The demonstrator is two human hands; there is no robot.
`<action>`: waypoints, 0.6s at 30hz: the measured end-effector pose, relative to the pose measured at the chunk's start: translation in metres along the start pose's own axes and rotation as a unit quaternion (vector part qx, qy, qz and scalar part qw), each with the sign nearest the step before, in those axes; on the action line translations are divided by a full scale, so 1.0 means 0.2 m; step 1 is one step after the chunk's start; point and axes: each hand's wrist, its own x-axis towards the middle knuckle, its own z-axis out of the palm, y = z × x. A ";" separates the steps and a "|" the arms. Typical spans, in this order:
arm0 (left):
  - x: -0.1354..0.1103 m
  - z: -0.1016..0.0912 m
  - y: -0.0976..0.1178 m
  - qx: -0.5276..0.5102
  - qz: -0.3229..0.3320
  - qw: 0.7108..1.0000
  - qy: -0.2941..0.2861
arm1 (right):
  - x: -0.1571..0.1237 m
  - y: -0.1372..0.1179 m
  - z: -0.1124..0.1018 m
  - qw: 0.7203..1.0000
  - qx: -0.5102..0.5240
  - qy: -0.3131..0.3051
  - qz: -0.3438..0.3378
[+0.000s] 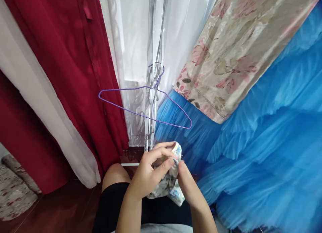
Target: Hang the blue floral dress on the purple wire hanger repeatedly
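A bunched piece of patterned cloth, whitish with blue, grey and yellow marks, is held above my lap. My left hand pinches its upper part, thumb and fingers pressed on the fabric. My right hand grips the cloth's right edge, with most of its fingers hidden behind the fabric. The lower end of the cloth hangs loose between my forearms. In front of my hands, a purple wire hanger hangs bare from a metal stand.
Red fabric and a white strip hang on the left. White curtains hang behind the stand. To the right are a floral cloth and ruffled blue tulle. A speckled cloth lies at the lower left on brown tiles.
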 end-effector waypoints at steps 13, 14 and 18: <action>-0.13 -0.29 -0.29 0.073 -0.197 0.950 -0.232 | -0.02 -0.29 -0.23 0.971 -0.073 -0.220 0.053; -0.15 -0.34 -0.31 0.135 -0.211 0.942 -0.223 | 0.00 -0.32 -0.27 0.968 -0.116 -0.212 0.060; -0.15 -0.55 -0.29 0.389 -0.171 0.894 -0.145 | 0.22 -0.41 -0.47 0.962 -0.252 -0.098 -0.020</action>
